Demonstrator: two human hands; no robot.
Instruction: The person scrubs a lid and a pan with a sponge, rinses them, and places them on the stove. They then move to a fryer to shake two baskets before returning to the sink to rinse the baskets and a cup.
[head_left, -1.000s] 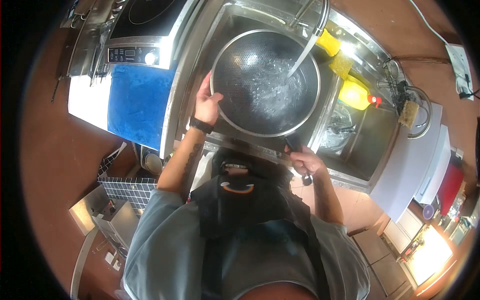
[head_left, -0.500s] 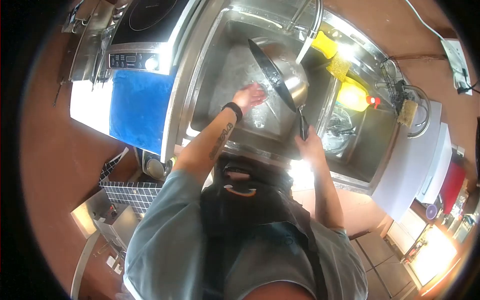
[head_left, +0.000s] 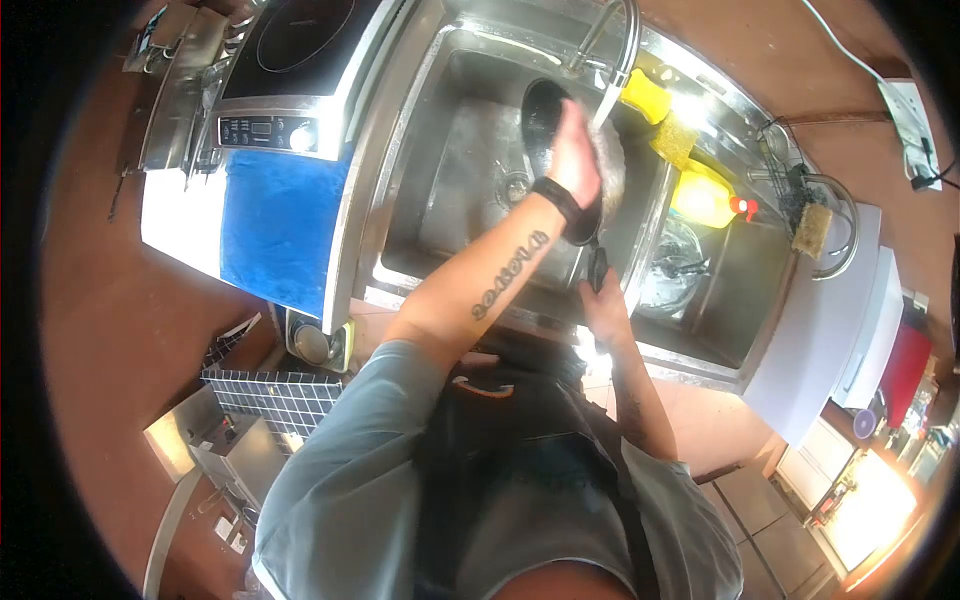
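A frying pan (head_left: pixel 540 118) with a dark inside and a metallic outer side is tilted on edge in the left sink basin (head_left: pixel 425 150), under the tap (head_left: pixel 632 45). My right hand (head_left: pixel 606 305) is closed around its black handle (head_left: pixel 598 268). My left hand (head_left: pixel 574 160), flat with fingers stretched out, lies against or just over the pan and hides part of it. A dark band circles the left wrist. Water runs over the pan's outer side close to the left fingers.
Along the sink's divider stand a yellow bottle (head_left: pixel 705 195) with a red cap, a sponge (head_left: pixel 675 140) and a yellow object (head_left: pixel 646 96). A clear plastic bag or wrap (head_left: pixel 675 270) lies in the right basin. An induction hob (head_left: pixel 290 80) and a blue cloth (head_left: pixel 280 225) are at the left.
My left hand has moved up and right from the basin to the pan. The pan has turned and shifted slightly right, still held by its handle in my right hand.
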